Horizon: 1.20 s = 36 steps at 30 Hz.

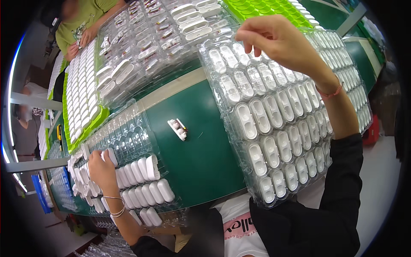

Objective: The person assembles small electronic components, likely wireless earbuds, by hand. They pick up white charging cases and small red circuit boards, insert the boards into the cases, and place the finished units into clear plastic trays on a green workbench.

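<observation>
My left hand is at the lower left, its fingers closed on a white oval case shell. Under and beside it, a clear plastic tray carries rows of white shells. Loose white pieces are heaped just left of that hand. My right hand is raised over a large clear tray filled with white open-topped case parts. Its fingers are loosely bent and apart, with nothing visible in them. Between the trays, a small white part with coloured bits lies on the green mat.
Stacked clear trays with small components and open white cases stand at the far side. A bright green tray of white pieces runs along the left, another green tray at the far right. Across the table, a person in a green shirt works.
</observation>
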{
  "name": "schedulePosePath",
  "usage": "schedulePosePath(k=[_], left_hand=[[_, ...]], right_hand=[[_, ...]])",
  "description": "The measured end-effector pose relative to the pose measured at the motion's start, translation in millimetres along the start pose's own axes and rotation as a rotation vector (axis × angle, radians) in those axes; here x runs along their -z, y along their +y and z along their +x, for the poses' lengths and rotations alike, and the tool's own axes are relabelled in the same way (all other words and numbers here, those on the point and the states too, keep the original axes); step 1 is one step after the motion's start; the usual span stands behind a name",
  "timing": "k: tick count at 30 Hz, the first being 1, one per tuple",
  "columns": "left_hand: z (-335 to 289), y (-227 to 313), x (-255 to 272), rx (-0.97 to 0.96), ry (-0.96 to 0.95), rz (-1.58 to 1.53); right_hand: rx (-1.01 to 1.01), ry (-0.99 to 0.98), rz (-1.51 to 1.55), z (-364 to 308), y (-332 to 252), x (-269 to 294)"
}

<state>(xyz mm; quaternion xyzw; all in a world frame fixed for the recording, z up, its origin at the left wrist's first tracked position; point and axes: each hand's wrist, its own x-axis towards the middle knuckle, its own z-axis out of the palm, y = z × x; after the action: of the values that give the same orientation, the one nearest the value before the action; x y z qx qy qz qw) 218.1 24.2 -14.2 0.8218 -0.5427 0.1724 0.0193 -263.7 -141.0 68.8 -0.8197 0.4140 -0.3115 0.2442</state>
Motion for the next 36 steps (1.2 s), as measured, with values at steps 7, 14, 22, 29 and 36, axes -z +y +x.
schedulePosePath(k=[7,14,22,29,36], left_hand=[[-5.2,-13.4,-22.1,-0.085,0.003,-0.062],[-7.6,15.5,9.9,0.117,-0.069,-0.083],[-47.1,55.7,59.1,-0.232,0.052,-0.702],[-55.1,92.7,74.6,-0.347,-0.025,-0.855],[-40.8,130.9,76.2,-0.503,-0.147,-1.083]], right_hand=[[0.048,-0.253,-0.132,-39.3,-8.4,-9.0],[0.016,-0.168,-0.261,-105.5,-46.8,-32.6],[-0.147,-0.041,-0.265,-82.6,1.6,10.2],[-0.494,-0.001,-0.789,-84.5,86.6,93.5],[-0.512,0.010,-0.579,-100.4,111.8,83.4]])
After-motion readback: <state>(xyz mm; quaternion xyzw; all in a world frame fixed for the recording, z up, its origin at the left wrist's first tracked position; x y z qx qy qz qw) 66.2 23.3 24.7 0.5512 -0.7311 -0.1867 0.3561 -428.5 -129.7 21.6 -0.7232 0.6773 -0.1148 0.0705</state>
